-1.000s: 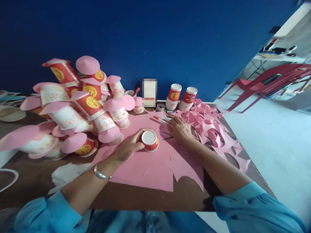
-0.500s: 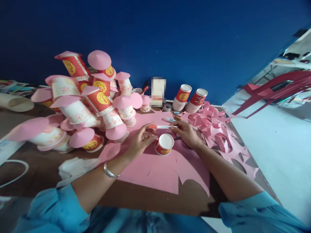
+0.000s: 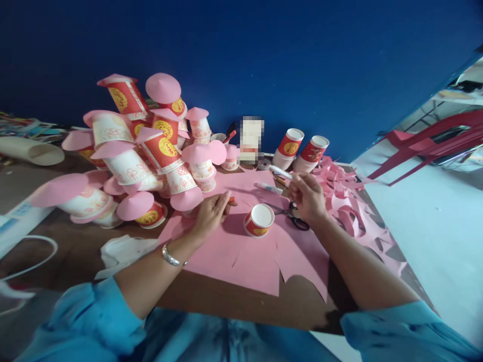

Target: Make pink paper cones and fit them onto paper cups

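Note:
My right hand [image 3: 309, 196] is closed round a white marker [image 3: 281, 172], which points up and to the left. An orange cap [image 3: 231, 199] is pinched in my left hand [image 3: 212, 213], apart from the marker. Between and slightly below the hands, a red and white paper cup [image 3: 258, 221] rests on pink paper [image 3: 241, 266], its white round face up. Black-handled scissors [image 3: 298, 218] lie beside the cup, partly hidden by my right hand. A second white marker [image 3: 268, 188] lies on the paper behind the cup.
Several cups with pink cone tops [image 3: 158, 146] are piled at the left. Two cup stacks [image 3: 290, 148] [image 3: 312, 153] stand at the back, near a tape roll [image 3: 264, 164]. Pink scraps [image 3: 347, 201] cover the right side. A white crumpled item [image 3: 124, 254] lies front left.
The orange cap has come off the marker. My right hand has moved right with the marker, while my left keeps the cap. The scissors show more. The view has shifted slightly.

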A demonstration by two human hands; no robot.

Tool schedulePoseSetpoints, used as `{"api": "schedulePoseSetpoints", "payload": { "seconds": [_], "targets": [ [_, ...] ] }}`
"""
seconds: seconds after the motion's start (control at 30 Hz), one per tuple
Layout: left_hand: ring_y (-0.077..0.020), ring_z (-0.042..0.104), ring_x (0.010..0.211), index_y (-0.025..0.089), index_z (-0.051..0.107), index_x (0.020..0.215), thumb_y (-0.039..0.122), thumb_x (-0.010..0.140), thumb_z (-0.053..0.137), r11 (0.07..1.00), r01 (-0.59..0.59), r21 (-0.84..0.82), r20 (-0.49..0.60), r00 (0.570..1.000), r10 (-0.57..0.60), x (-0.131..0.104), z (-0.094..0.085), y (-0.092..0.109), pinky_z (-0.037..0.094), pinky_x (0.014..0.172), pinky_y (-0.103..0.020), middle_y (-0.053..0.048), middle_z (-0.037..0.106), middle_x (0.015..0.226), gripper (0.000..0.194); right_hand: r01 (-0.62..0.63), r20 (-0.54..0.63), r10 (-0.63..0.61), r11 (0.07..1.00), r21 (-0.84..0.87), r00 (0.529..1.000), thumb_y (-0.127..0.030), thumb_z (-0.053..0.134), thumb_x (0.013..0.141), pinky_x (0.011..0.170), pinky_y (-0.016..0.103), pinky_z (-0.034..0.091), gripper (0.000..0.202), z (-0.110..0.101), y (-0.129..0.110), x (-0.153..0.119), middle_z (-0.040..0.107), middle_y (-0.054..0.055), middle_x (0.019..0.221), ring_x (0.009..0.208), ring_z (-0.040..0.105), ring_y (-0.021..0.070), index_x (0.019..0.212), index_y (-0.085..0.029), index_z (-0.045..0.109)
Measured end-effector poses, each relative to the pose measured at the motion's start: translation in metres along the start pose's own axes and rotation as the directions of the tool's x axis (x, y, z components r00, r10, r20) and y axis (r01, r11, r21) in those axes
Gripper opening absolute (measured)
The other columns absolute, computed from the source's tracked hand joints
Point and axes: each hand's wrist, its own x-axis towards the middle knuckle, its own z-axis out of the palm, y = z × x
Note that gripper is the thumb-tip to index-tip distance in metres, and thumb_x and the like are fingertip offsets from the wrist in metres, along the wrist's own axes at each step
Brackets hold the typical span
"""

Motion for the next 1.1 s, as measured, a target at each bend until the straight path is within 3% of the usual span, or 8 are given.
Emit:
{"api": "schedulePoseSetpoints", "payload": {
  "seconds": [0.1,0.23,0.33,0.43,0.63,0.73,0.87,1.1],
  "targets": [
    [-0.0129,0.053,0.055,0.017,0.081,0.095,0.067,0.094,0.066,0.996,-0.076,0.052,0.028,0.997,0.075,0.000,0.001,-0.003,0.040,0.051,-0.025,0.001,0.055,0.057,0.053,0.020,-0.016,-0.018,0.997,0.077,1.000,-0.044,0.088,0.080,0.049,0.022,0.045,0.030,-0.002,-0.004,-0.002,0.058,-0.007,0.069,0.054,0.053,0.0085,0.102,-0.028,0.076],
    [-0.0146,0.060,0.068,0.021,0.079,0.120,0.052,0.099,0.066,0.980,-0.181,0.078,0.093,0.980,0.174,0.001,0.002,-0.011,0.049,0.063,-0.026,-0.002,0.066,0.074,0.040,0.088,0.136,-0.090,0.996,0.018,0.987,-0.043,0.080,0.090,0.063,0.028,0.057,0.023,0.011,0.001,-0.018,0.070,0.000,0.086,0.073,0.068,0.0142,0.108,-0.029,0.081],
    [-0.0130,0.061,0.070,0.020,0.077,0.127,0.049,0.099,0.067,0.972,-0.233,0.035,0.084,0.970,0.230,0.004,-0.001,-0.017,0.051,0.065,-0.026,-0.004,0.070,0.089,0.041,0.148,0.253,-0.128,0.987,-0.060,0.959,-0.043,0.076,0.096,0.071,0.032,0.061,0.024,0.020,0.004,-0.030,0.072,0.002,0.094,0.083,0.071,0.0170,0.116,-0.031,0.081],
    [-0.0134,0.062,0.072,0.020,0.074,0.133,0.048,0.101,0.064,0.970,-0.237,0.051,0.079,0.969,0.232,0.007,-0.004,-0.019,0.050,0.064,-0.026,-0.005,0.071,0.092,0.044,0.166,0.311,-0.129,0.982,-0.095,0.942,-0.046,0.077,0.096,0.076,0.035,0.063,0.035,0.022,0.005,-0.034,0.071,0.005,0.108,0.090,0.072,0.0191,0.129,-0.034,0.076],
    [-0.0174,0.068,0.080,0.019,0.069,0.136,0.039,0.101,0.060,0.947,-0.174,0.270,0.035,0.985,0.171,0.005,-0.002,-0.012,0.052,0.072,-0.029,-0.007,0.078,0.103,0.041,0.219,0.492,-0.119,0.964,-0.150,0.862,-0.073,0.079,0.084,0.102,0.050,0.061,0.087,0.017,0.011,-0.036,0.059,0.011,0.145,0.124,0.065,0.0303,0.159,-0.040,0.049],
    [-0.0165,0.067,0.073,0.021,0.066,0.136,0.038,0.100,0.059,0.935,-0.165,0.314,0.031,0.986,0.164,0.006,-0.001,-0.009,0.052,0.071,-0.030,-0.003,0.074,0.090,0.040,0.283,0.554,-0.096,0.922,-0.263,0.827,-0.074,0.084,0.077,0.113,0.057,0.054,0.105,0.017,0.015,-0.041,0.050,0.013,0.150,0.132,0.061,0.0345,0.166,-0.042,0.037],
    [-0.0153,0.064,0.068,0.022,0.056,0.142,0.031,0.099,0.059,0.938,-0.170,0.303,0.038,0.985,0.167,0.006,-0.001,-0.011,0.050,0.069,-0.029,0.003,0.064,0.079,0.044,0.334,0.590,-0.087,0.885,-0.324,0.803,-0.069,0.087,0.078,0.113,0.060,0.055,0.110,0.018,0.018,-0.047,0.045,0.014,0.148,0.133,0.062,0.0367,0.168,-0.046,0.029],
    [-0.0168,0.066,0.089,0.020,0.064,0.125,0.044,0.099,0.067,0.971,-0.230,0.069,0.123,0.968,0.220,-0.002,-0.002,-0.004,0.055,0.082,-0.032,-0.007,0.069,0.105,0.035,0.421,0.527,-0.198,0.839,-0.345,0.826,-0.068,0.078,0.087,0.109,0.063,0.057,0.097,0.021,0.021,-0.050,0.040,0.014,0.148,0.122,0.067,0.0337,0.168,-0.047,0.028]
  ]
}}
